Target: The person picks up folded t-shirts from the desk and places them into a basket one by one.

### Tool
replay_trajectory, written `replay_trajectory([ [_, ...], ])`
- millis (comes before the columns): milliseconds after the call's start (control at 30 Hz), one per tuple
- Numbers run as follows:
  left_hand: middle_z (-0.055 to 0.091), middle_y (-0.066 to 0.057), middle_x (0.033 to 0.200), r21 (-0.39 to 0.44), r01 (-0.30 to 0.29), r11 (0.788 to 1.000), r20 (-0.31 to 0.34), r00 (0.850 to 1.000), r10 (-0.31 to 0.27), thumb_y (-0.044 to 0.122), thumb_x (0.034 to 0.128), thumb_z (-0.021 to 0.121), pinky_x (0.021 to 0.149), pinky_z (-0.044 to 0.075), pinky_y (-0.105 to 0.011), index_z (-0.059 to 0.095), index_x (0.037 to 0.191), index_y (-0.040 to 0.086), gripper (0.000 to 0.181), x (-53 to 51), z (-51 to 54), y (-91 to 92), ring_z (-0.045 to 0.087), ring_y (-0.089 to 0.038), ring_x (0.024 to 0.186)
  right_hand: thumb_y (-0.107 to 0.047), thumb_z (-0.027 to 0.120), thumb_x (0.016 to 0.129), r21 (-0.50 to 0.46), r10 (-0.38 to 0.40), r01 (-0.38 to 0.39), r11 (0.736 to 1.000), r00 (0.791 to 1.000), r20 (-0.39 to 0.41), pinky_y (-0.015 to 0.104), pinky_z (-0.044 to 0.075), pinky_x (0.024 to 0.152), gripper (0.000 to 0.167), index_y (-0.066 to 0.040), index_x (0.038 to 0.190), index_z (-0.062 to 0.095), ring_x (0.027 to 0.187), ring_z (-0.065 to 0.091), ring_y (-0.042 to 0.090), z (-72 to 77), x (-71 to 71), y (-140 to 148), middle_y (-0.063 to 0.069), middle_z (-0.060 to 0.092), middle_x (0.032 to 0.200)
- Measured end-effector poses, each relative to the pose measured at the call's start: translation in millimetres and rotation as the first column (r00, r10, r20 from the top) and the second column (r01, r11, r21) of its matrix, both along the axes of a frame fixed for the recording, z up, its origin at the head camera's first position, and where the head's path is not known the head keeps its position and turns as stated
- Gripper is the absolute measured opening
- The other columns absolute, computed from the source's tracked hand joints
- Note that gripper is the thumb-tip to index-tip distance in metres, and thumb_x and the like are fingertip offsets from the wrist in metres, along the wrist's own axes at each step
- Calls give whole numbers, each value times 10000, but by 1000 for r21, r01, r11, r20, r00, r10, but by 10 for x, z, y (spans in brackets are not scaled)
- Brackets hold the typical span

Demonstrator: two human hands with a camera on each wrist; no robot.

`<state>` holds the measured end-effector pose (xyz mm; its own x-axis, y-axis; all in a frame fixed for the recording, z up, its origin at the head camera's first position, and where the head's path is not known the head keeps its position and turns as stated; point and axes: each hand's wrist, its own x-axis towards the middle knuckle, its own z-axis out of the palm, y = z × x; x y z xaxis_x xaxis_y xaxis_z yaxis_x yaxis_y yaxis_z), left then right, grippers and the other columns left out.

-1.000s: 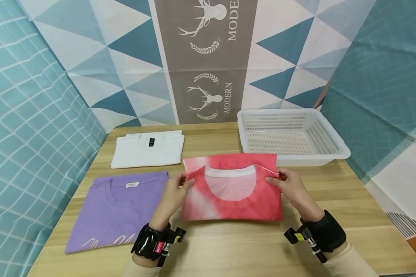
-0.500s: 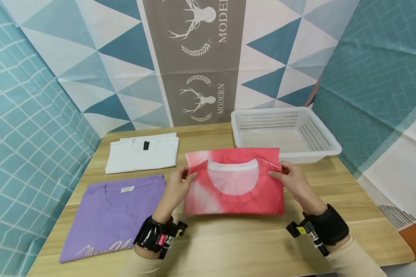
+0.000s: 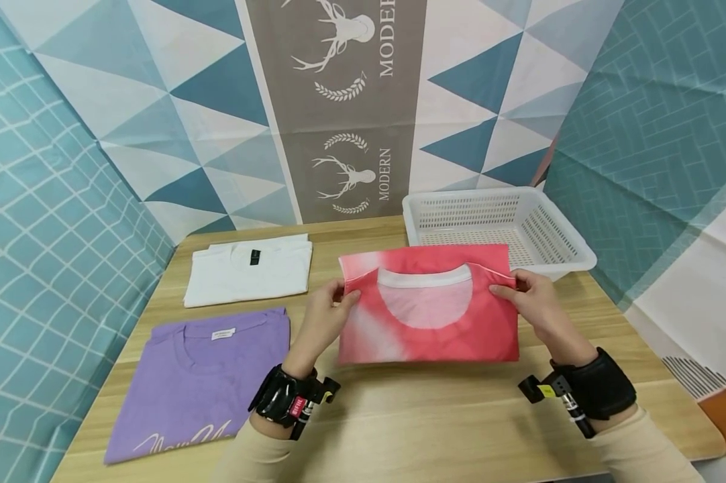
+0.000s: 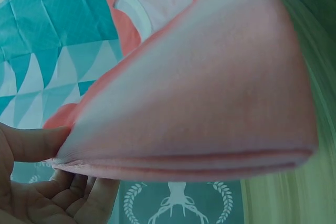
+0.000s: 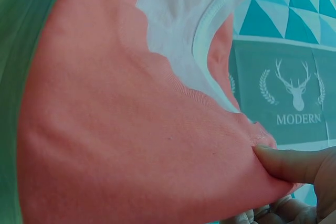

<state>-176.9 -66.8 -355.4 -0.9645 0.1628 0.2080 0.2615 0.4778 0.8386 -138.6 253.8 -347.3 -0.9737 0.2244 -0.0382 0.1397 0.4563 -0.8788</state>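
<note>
While the head camera is looking down on the table point(image 3: 429, 422), the left hand point(image 3: 325, 318) is pinching the red shirt point(image 3: 438, 345) at its nine o'clock edge and the right hand point(image 3: 539, 303) is gripping it at three o'clock. On both sides the fingers are clamped on the cloth, thumbs pressing from above. The shirt is being held folded over the middle of the table, its white collar band point(image 3: 423, 278) lying toward twelve o'clock; whether the lower edge is touching the wood, I cannot tell. From the shirt, the basket point(image 3: 550, 231) is standing at one o'clock, partly hidden behind the cloth. A folded white shirt point(image 3: 251, 276) is lying between nine and ten o'clock, and a purple shirt point(image 3: 200, 382) with pale lettering point(image 3: 182, 437) is lying at eight. Black bands point(image 3: 601, 386) are circling both wrists.

In the left wrist view, the thumb point(image 4: 37, 144) is pressing down at eight o'clock while the other fingers are curling beneath the stacked folds, whose edges are running toward four o'clock.

In the right wrist view, the thumb is pressing the shirt's corner at four o'clock, fingers tucking underneath; a printed deer point(image 5: 296, 85) is showing on the wall behind at three.
</note>
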Motion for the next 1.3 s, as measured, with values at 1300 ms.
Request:
replay_trajectory([
  [1300,658,-177,855,36,119,992,-53,992,-117,94,913,623,632,427,-172,641,980,-53,162,-233,-13,607,574,-185,774,-316,612,932,105,-132,131,986,991,6,156,448,633,376,25,1086,577,727,476,-2,177,-38,477,-231,487,727],
])
